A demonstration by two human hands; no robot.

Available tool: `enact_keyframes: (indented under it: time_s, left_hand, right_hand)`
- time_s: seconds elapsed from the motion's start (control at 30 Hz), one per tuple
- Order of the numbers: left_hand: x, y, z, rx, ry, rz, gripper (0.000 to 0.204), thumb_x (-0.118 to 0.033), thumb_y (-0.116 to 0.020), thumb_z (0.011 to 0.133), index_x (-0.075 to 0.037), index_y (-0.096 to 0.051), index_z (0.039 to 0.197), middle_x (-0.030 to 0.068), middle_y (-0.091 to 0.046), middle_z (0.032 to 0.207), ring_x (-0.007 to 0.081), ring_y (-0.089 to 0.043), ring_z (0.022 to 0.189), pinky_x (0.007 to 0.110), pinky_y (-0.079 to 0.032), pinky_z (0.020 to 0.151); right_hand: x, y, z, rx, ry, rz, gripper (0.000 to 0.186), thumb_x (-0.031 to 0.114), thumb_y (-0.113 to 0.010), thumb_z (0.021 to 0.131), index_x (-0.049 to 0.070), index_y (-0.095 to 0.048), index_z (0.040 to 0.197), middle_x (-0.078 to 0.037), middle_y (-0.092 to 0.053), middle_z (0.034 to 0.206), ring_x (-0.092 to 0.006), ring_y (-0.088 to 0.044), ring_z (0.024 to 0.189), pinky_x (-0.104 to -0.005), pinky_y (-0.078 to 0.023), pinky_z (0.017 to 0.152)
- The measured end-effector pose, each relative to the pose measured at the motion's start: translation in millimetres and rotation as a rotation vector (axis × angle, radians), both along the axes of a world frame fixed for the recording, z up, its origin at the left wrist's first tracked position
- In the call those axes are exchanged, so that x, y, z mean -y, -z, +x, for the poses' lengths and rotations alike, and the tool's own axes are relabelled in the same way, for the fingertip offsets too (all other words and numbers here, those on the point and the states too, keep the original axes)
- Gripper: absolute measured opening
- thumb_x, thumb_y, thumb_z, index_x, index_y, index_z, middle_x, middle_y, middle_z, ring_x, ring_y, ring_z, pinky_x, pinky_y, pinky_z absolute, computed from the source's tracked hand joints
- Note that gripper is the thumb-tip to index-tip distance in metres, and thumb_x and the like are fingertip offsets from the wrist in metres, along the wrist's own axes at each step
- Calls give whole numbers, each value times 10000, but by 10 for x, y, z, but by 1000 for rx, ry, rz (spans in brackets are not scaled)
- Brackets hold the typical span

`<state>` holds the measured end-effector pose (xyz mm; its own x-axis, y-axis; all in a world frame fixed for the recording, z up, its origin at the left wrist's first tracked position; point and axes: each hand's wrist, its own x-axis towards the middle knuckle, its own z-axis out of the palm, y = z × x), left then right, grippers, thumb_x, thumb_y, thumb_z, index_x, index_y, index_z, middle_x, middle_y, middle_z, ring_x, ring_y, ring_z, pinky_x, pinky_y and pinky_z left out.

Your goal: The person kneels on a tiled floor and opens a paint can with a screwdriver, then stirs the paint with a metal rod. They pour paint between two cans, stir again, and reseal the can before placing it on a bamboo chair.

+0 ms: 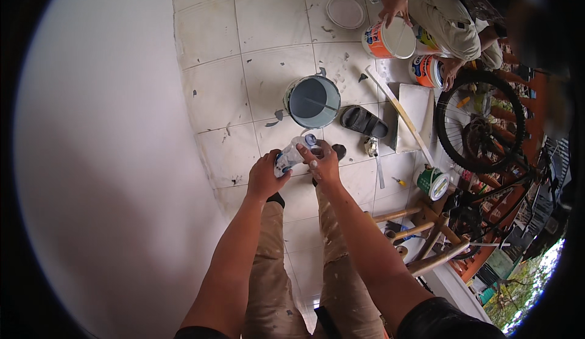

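My left hand grips the body of a clear plastic bottle with a blue and white label, held tilted over my legs. At the bottle's neck, my right hand closes its fingers around the blue cap. Just beyond the bottle stands an open bucket of grey-blue paint on the white tiled floor.
A white wall fills the left. A black sandal, a wooden stick, a white board and a small green can lie to the right. Another person crouches at the back handling orange paint buckets. A bicycle wheel and wooden ladder stand at right.
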<state>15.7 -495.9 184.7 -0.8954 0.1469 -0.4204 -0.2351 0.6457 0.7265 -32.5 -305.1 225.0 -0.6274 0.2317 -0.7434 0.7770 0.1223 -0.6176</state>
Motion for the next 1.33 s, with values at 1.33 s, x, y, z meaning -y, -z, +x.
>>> enact_keyframes:
  time_s: [1.33]
  left_hand:
    - [-841, -319, -1535, 1414, -574, 469, 535, -402, -786, 938, 25, -672, 1239, 196, -735, 1063, 381, -778, 902, 508, -660, 773]
  right_hand:
    - [-2590, 193, 914, 335, -248, 180, 482, 450, -779, 994, -17, -760, 1110, -223, -799, 860, -304, -803, 762, -427, -629, 782]
